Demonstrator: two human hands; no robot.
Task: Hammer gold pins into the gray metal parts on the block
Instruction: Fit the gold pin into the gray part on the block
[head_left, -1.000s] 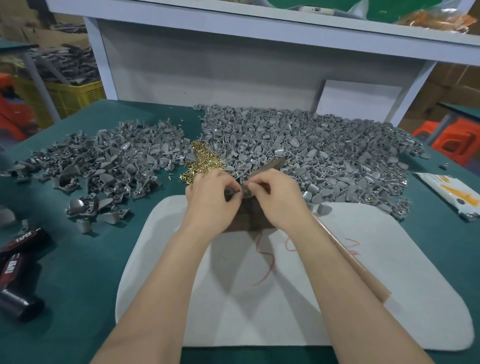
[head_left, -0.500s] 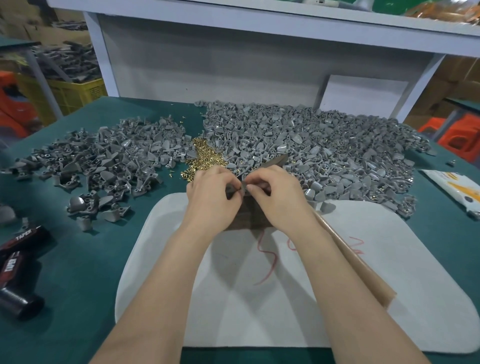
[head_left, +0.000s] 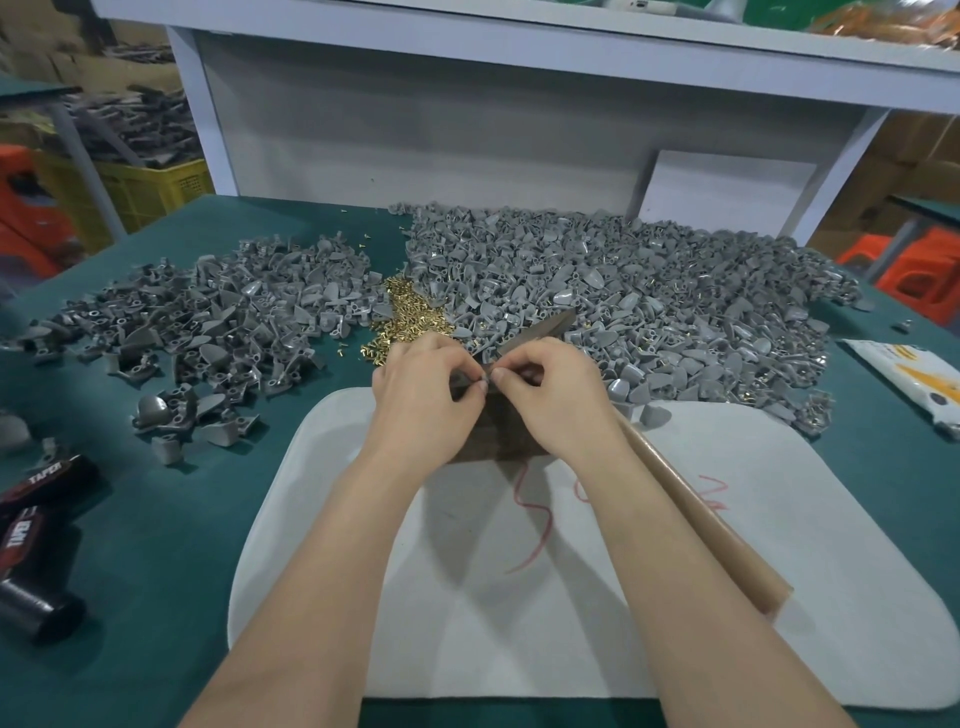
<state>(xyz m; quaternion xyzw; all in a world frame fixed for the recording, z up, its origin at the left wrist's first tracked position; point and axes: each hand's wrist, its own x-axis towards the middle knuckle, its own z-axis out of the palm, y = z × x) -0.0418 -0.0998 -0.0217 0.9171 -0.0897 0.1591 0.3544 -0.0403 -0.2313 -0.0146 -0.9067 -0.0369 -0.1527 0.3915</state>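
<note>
My left hand (head_left: 423, 387) and my right hand (head_left: 553, 387) meet fingertip to fingertip over a dark brown block (head_left: 498, 441) at the far edge of a white mat (head_left: 649, 597). Together they pinch a small gray metal part (head_left: 485, 375); whether a pin is also between the fingers is hidden. A hammer with a wooden handle (head_left: 691, 512) runs under my right forearm, and its head (head_left: 553, 325) pokes out beyond the hand. A small heap of gold pins (head_left: 410, 317) lies just beyond my left hand.
Two big heaps of gray metal parts spread over the green table, one at the left (head_left: 218, 322) and one at the right (head_left: 649, 306). Black tape rolls (head_left: 36, 540) lie at the left edge, a white packet (head_left: 914, 379) at the right. A white shelf frame (head_left: 467, 104) stands behind.
Both hands stay together over the block, with only small shifts of the fingertips. The hammer lies as before.
</note>
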